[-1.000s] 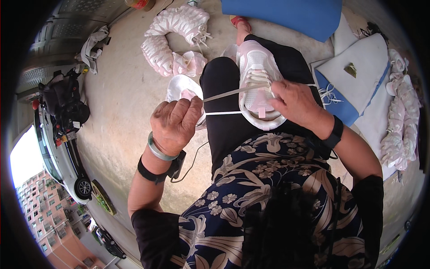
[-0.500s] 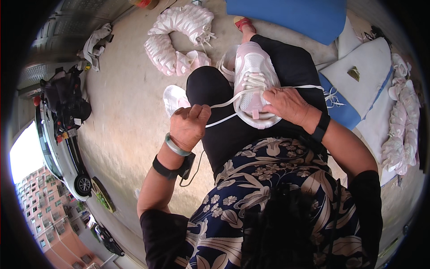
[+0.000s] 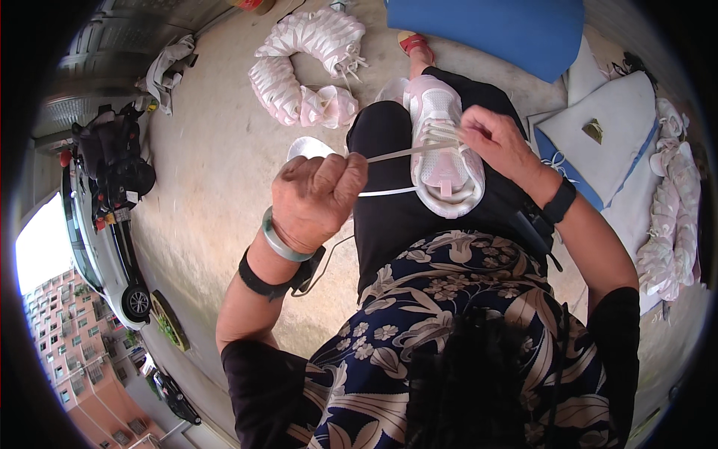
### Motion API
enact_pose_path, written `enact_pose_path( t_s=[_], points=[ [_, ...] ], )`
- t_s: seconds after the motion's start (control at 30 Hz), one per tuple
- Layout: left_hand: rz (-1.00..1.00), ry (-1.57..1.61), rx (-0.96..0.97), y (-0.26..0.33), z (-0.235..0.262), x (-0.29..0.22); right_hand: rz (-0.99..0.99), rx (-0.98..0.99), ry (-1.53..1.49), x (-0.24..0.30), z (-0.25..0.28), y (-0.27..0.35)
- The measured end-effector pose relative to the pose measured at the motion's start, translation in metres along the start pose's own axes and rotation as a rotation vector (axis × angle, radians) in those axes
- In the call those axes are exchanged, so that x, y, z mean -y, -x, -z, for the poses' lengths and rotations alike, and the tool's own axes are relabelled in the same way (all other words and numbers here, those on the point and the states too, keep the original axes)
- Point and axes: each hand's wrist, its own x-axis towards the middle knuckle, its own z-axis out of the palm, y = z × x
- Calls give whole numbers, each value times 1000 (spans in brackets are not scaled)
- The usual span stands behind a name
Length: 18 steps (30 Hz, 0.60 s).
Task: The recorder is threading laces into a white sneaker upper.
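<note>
A white and pale pink sneaker point(image 3: 435, 105) rests on my lap, its toe pointing away from me and its laced front facing up. My left hand point(image 3: 318, 198), in a fist, grips a flat white shoelace point(image 3: 404, 154) and holds it taut to the left of the shoe. The lace runs across to the fingertips of my right hand point(image 3: 501, 146), which are pinched together by the upper eyelets; they are slightly blurred. A second white stretch of lace crosses below, from the shoe's side toward my left fist.
On the floor ahead lies a curved row of nested pink-white shoe uppers point(image 3: 280, 86). More uppers point(image 3: 669, 209) lie at the right, near pale sheets point(image 3: 609, 112) and a blue panel point(image 3: 486, 30). A dark scooter point(image 3: 112, 161) stands at the left.
My left hand has come nearer with the lace drawn tight. My right hand has lifted off the shoe's side to the eyelets. The lace stretched out to the right is no longer seen.
</note>
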Motion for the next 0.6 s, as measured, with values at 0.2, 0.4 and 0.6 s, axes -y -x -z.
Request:
enact_pose_path(
  t_s=[0.2, 0.4, 0.6],
  points=[
    [-156, 59, -119, -43, 5, -15, 18, 273, -516, 39, -31, -21],
    [186, 562, -146, -34, -21, -17, 94, 305, -771, 82, 48, -10],
    [367, 744, -24, -19, -59, -27, 243, 15, -981, 71, 146, -1]
  ],
)
